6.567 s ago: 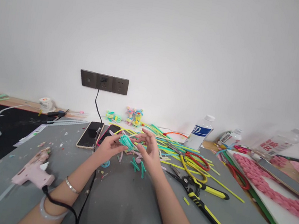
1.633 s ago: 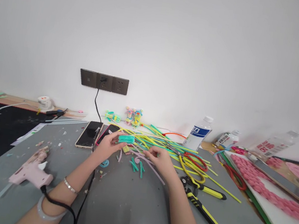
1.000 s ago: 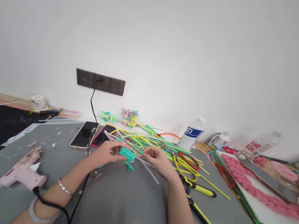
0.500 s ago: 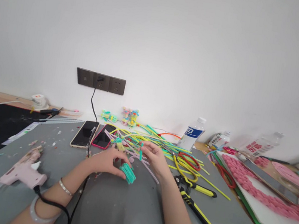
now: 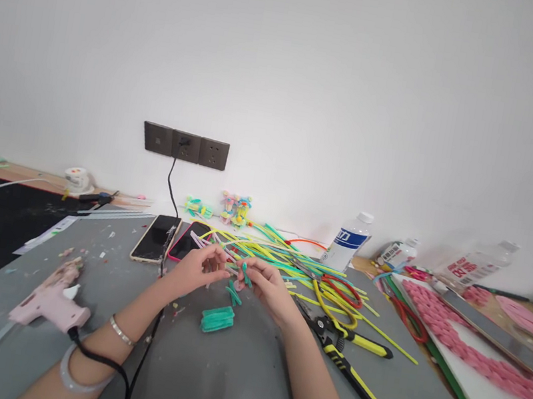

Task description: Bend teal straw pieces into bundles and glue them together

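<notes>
My right hand [image 5: 270, 289] pinches a short teal pipe cleaner piece [image 5: 246, 274] between thumb and fingertips. Close by on its left, my left hand [image 5: 202, 269] has its fingers curved and its thumb apart, with nothing visible in them. Below the hands a teal bundle of short pipe cleaner pieces [image 5: 217, 320] lies on the grey table [image 5: 197, 384]. A few loose teal pieces [image 5: 234, 293] show between the bundle and my right hand. Behind the hands spreads a pile of long yellow, green and lilac pipe cleaners [image 5: 282, 256], partly hidden by my fingers.
Pliers with yellow-black handles [image 5: 359, 383] and scissors [image 5: 339, 299] lie at right, near a bottle [image 5: 348, 243]. A pink glue gun [image 5: 50, 305] lies at left, its black cord by my left forearm. Two phones [image 5: 155, 239] and small pipe cleaner figures [image 5: 235, 209] are further back.
My left hand has let go of the teal bundle, now resting on the table, and moved up beside my right hand. My right hand still pinches a teal piece.
</notes>
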The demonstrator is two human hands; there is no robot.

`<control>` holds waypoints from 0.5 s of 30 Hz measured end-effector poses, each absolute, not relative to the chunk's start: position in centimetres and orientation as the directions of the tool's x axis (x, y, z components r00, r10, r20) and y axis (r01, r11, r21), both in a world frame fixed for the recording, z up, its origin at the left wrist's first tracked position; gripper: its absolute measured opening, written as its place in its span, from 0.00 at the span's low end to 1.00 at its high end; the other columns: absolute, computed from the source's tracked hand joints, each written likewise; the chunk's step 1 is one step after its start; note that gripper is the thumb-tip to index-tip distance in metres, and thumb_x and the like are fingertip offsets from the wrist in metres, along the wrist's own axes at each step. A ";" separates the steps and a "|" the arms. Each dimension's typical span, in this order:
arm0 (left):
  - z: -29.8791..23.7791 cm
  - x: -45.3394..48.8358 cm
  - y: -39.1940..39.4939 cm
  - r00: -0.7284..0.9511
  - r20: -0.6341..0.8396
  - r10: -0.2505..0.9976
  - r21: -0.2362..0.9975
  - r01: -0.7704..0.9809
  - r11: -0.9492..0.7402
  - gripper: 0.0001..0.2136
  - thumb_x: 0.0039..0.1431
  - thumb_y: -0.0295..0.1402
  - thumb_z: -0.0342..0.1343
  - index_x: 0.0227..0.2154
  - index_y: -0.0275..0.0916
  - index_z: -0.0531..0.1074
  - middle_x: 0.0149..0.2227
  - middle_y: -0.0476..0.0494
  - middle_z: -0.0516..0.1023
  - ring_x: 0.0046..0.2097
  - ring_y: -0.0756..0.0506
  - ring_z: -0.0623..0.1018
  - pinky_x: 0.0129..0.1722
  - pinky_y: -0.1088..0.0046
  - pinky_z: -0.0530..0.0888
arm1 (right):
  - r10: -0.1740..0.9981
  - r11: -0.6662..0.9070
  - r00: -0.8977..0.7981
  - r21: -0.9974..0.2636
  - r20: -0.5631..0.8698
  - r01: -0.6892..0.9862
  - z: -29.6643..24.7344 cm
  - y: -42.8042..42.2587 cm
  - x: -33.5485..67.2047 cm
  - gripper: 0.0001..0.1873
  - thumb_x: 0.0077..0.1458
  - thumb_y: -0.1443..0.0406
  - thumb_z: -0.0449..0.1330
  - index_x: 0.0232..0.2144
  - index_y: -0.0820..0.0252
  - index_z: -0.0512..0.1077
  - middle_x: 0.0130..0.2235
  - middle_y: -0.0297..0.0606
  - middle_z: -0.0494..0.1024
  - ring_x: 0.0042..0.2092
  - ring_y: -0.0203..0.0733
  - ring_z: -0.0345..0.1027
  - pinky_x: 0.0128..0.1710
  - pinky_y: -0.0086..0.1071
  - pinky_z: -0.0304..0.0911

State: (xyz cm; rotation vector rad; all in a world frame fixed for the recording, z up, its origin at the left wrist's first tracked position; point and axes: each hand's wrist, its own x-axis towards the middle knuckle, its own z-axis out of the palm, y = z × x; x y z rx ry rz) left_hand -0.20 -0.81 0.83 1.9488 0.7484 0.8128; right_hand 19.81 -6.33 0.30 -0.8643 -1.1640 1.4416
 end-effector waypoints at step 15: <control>0.7 0.2 -1.0 0.634 0.254 0.731 0.915 0.088 -0.395 0.11 0.57 0.39 0.59 0.27 0.35 0.76 0.28 0.45 0.78 0.31 0.47 0.74 0.31 0.73 0.69 | 0.947 0.079 -0.292 -0.979 0.133 -0.190 0.4 -6.8 19.1 0.12 0.55 0.57 0.65 0.39 0.54 0.78 0.30 0.34 0.75 0.32 0.39 0.68 0.35 0.32 0.66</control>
